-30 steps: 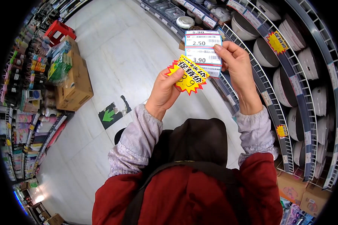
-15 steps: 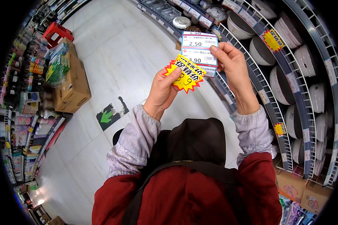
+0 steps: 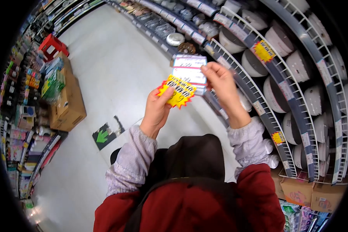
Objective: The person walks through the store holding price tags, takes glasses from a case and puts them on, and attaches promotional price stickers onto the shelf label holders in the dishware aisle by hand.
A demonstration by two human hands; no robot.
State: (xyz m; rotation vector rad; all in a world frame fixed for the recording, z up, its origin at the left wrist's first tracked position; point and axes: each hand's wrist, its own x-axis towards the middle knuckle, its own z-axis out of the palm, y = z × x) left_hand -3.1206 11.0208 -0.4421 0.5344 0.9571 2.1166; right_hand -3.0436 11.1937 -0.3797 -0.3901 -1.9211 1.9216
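My left hand is closed on yellow starburst price signs with red jagged edges and black print, its thumb lying across the front one. Behind these signs stands a sheet of white price labels with blue and red edging; its print is blurred. At the sheet's right edge, my right hand pinches it between thumb and fingers. The starburst signs overlap the sheet's lower left part. Whether my left fingers also grip the sheet is hidden.
Curved-looking wire-fronted shelves with stacked bowls and price strips run along the right. A cardboard box with green packs on top stands at the left, near a red crate. A green arrow marker lies on the tiled floor.
My view has shifted, so the shelves and the floor marker sit differently. Both hands, with the signs and label sheet, appear slightly lower and further left. The grips look the same.
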